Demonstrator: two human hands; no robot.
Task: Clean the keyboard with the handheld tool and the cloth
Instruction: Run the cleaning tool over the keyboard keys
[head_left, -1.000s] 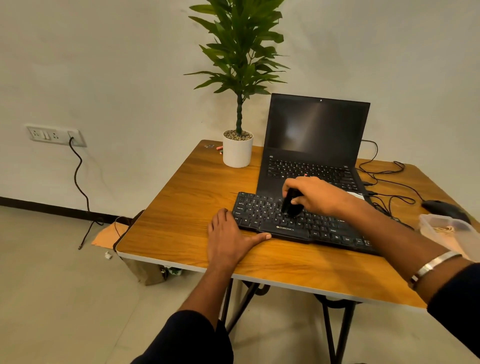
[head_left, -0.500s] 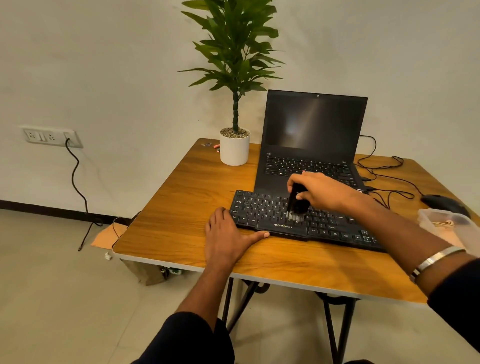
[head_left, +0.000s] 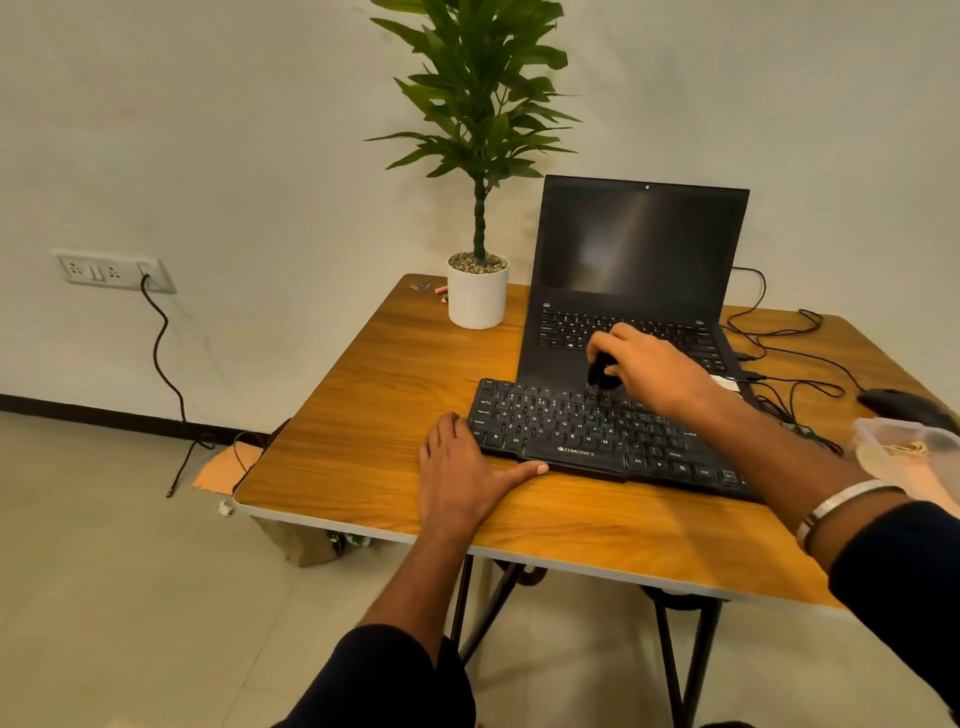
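While my left hand (head_left: 462, 478) lies flat and open, touching the keyboard (head_left: 587, 428) on the table (head_left: 363, 415), my right hand (head_left: 649, 369) grips the little brush (head_left: 600, 375) at the top keys. I think I'm brushing; next, sweep gently along each row.

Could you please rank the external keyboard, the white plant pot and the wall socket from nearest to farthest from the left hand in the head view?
From the left hand:
1. External keyboard, touching its thumb, just to the right.
2. White plant pot, at the table's far edge.
3. Wall socket, off the table, on the wall to the left.
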